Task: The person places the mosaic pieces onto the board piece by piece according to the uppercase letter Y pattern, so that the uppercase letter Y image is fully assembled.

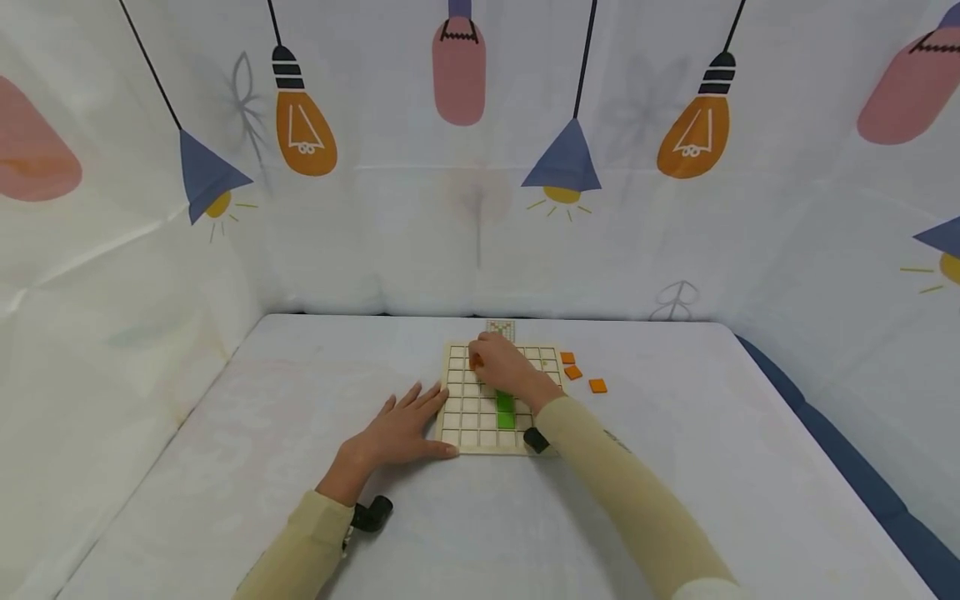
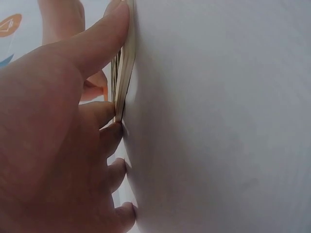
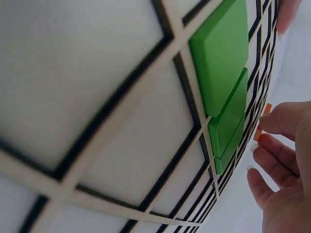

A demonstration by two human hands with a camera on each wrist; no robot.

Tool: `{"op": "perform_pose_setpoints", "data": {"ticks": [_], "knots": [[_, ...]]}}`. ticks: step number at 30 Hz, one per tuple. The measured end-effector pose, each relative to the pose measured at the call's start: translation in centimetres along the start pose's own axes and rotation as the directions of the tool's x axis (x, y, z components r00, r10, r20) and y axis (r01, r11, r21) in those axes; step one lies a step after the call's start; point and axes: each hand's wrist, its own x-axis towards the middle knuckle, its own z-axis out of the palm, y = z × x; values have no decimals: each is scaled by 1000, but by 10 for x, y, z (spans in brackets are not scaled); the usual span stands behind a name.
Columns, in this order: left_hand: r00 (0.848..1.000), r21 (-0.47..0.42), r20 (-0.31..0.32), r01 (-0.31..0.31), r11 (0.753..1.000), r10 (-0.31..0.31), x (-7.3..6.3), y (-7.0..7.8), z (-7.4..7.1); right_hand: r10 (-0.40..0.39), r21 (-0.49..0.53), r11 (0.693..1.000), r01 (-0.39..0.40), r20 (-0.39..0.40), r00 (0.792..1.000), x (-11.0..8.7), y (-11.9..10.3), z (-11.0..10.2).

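Observation:
A pale board with a grid of square cells lies on the white table. Green tiles sit in a column of its cells; the right wrist view shows three green tiles in a row. My right hand is over the upper part of the board and pinches an orange square tile between thumb and index finger, the tile close over the grid. With fingers spread, my left hand rests at the board's left side, its thumb at the near left corner and its fingertips along the edge.
Three loose orange tiles lie on the table to the right of the board. A small patterned card is just behind the board's far edge. The table meets a printed white cloth at the back.

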Motion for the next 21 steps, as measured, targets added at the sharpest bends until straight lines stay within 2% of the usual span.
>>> {"op": "perform_pose_setpoints", "data": {"ticks": [6, 21], "knots": [[1000, 2, 2, -7, 1000, 7, -1, -1, 0, 10, -17, 1000, -9, 38, 999, 4, -4, -1], [1000, 1, 6, -4, 1000, 4, -1, 1, -2, -7, -18, 1000, 8, 41, 999, 5, 0, 2]]}}
